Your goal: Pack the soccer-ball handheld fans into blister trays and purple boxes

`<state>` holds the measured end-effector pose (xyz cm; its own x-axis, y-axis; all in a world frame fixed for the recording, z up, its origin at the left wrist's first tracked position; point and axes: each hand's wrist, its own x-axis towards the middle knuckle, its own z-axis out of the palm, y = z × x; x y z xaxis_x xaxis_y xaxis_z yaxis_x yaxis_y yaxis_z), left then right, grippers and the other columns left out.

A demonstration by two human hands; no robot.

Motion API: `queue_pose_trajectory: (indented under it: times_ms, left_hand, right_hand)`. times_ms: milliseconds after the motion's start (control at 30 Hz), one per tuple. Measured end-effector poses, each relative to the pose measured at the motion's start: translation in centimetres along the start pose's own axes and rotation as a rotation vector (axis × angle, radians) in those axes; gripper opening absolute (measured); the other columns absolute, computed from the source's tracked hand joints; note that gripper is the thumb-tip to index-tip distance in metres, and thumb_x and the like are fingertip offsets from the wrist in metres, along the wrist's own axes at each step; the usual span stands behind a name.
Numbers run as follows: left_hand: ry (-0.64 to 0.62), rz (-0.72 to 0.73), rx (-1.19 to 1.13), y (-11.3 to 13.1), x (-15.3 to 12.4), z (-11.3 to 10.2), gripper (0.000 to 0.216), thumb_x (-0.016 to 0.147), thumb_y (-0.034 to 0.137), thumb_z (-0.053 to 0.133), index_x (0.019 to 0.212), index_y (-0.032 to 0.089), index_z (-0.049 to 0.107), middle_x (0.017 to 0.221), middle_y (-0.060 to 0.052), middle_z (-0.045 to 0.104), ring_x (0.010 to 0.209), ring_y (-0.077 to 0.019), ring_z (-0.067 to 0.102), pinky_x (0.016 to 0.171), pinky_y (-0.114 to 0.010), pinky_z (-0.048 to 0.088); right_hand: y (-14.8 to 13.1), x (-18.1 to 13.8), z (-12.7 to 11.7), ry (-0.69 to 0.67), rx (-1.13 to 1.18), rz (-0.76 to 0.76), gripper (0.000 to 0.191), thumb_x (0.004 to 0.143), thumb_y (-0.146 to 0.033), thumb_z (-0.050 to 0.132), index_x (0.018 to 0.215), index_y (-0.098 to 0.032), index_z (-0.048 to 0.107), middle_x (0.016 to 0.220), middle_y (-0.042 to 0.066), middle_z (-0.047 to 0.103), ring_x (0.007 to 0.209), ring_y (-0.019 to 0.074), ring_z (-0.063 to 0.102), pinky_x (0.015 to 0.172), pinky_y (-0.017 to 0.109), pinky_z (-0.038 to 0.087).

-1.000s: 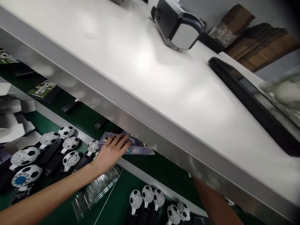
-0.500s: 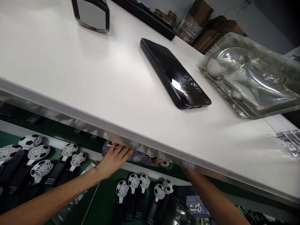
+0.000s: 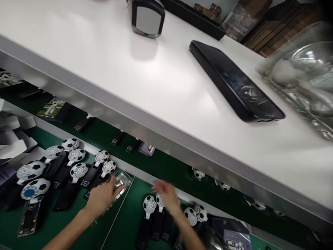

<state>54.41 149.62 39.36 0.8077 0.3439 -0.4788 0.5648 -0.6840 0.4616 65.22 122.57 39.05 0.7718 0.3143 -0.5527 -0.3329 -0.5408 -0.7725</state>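
Observation:
My left hand (image 3: 102, 196) is over the green work surface, with thumb and forefinger apart. It is beside a clear plastic tray (image 3: 122, 180) and the black handles of several handheld fans with football-patterned heads (image 3: 108, 166). Whether the fingers touch the tray I cannot tell. My right hand (image 3: 168, 196), a little blurred, has its fingers stretched out to the left above a second group of football fans (image 3: 150, 205). Nothing shows in it. One fan at the left (image 3: 31, 215) has its handle open with the inside showing.
A white shelf (image 3: 156, 90) overhangs the green surface, bearing a phone (image 3: 236, 83), a grey-screened device (image 3: 148, 21) and a clear plastic package (image 3: 307, 76). Under it lie a small purple box (image 3: 147, 148) and more fans. White cartons (image 3: 15, 135) stand at the left, another purple box (image 3: 236, 236) lower right.
My left hand has come away from the purple box under the shelf and moved down and left to the clear tray. My right hand has emerged from beneath the shelf. The view has shifted left.

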Motion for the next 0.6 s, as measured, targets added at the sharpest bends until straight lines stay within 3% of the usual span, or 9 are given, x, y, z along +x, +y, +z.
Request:
queue_pose_trajectory:
  times_ms: [67, 133, 167, 267, 367, 433, 600]
  left_hand:
    - [-0.082, -0.034, -0.245, -1.4, 0.5, 1.1, 0.067, 0.083, 0.074, 0.049, 0.110, 0.016, 0.067, 0.081, -0.011, 0.073, 0.081, -0.0356, 0.071, 0.067, -0.039, 0.053]
    - [-0.057, -0.039, -0.366, -1.8, 1.1, 2.1, 0.063, 0.083, 0.076, 0.046, 0.102, 0.019, 0.066, 0.078, -0.008, 0.072, 0.082, -0.0323, 0.072, 0.069, -0.036, 0.052]
    - [-0.029, -0.050, -0.384, -1.8, 1.2, 2.5, 0.062, 0.084, 0.077, 0.044, 0.101, 0.020, 0.064, 0.078, -0.007, 0.072, 0.082, -0.0318, 0.071, 0.069, -0.035, 0.052]
    - [0.006, -0.070, -0.474, -1.3, 0.9, 3.7, 0.059, 0.086, 0.076, 0.043, 0.093, 0.021, 0.061, 0.074, -0.005, 0.069, 0.078, -0.0304, 0.070, 0.067, -0.035, 0.051]
    - [0.006, -0.061, -0.563, -0.6, 0.0, 4.9, 0.055, 0.088, 0.075, 0.044, 0.084, 0.022, 0.058, 0.073, -0.003, 0.068, 0.074, -0.0264, 0.068, 0.068, -0.034, 0.051]
    - [0.003, -0.062, -0.596, 0.1, -0.3, 5.2, 0.054, 0.087, 0.074, 0.047, 0.083, 0.022, 0.058, 0.070, -0.001, 0.066, 0.070, -0.0243, 0.065, 0.066, -0.033, 0.050]
    - [0.010, -0.062, -0.598, 0.8, -0.2, 4.1, 0.060, 0.085, 0.079, 0.048, 0.088, 0.020, 0.062, 0.070, -0.001, 0.066, 0.069, -0.0234, 0.065, 0.062, -0.031, 0.050]
  right_hand:
    - [0.4, -0.7, 8.2, -0.328, 0.318, 0.144, 0.049, 0.073, -0.060, 0.079, 0.100, -0.020, 0.078, 0.097, 0.008, 0.076, 0.095, 0.0272, 0.071, 0.085, 0.040, 0.056]
    - [0.6, -1.2, 13.8, -0.341, 0.496, 0.184, 0.058, 0.063, -0.066, 0.085, 0.093, -0.018, 0.076, 0.089, 0.006, 0.073, 0.091, 0.0239, 0.069, 0.087, 0.037, 0.055]
    - [0.6, -1.3, 15.3, -0.283, 0.537, 0.184, 0.062, 0.059, -0.070, 0.085, 0.089, -0.017, 0.076, 0.084, 0.004, 0.071, 0.085, 0.0221, 0.068, 0.085, 0.036, 0.055]
    - [0.4, -1.7, 15.4, -0.180, 0.576, 0.146, 0.067, 0.062, -0.077, 0.080, 0.094, -0.019, 0.076, 0.084, 0.004, 0.070, 0.082, 0.0212, 0.066, 0.080, 0.035, 0.054]
    - [-0.3, -1.8, 13.0, -0.305, 0.634, 0.151, 0.063, 0.067, -0.072, 0.080, 0.100, -0.019, 0.077, 0.091, 0.006, 0.073, 0.090, 0.0228, 0.067, 0.081, 0.033, 0.053]
    - [-0.8, -1.7, 12.4, -0.362, 0.638, 0.168, 0.061, 0.064, -0.069, 0.084, 0.093, -0.016, 0.078, 0.085, 0.006, 0.072, 0.084, 0.0218, 0.068, 0.079, 0.034, 0.053]
    - [-1.4, -1.1, 11.9, -0.140, 0.585, 0.184, 0.057, 0.046, -0.064, 0.093, 0.063, -0.017, 0.065, 0.062, 0.002, 0.063, 0.062, 0.0181, 0.063, 0.065, 0.032, 0.053]
